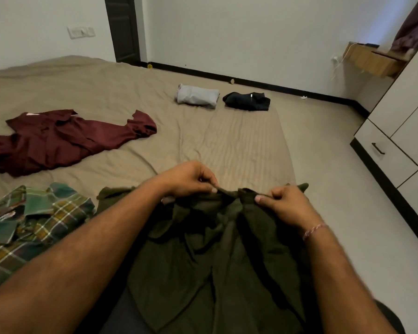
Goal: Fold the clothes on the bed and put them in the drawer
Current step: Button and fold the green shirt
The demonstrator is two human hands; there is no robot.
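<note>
Right now you're pinching the olive shirt [217, 256], soft, matte, rumpled, at its collar with left hand [188, 179] and right hand [287, 206]; it's draping near you over the wrinkled tan bed [227, 141].

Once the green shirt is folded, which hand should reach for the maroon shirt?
Probably the left hand. The maroon shirt lies on the bed's left side, past the plaid shirt. The right hand is farther away. Both now pinch the green shirt's collar.
</note>
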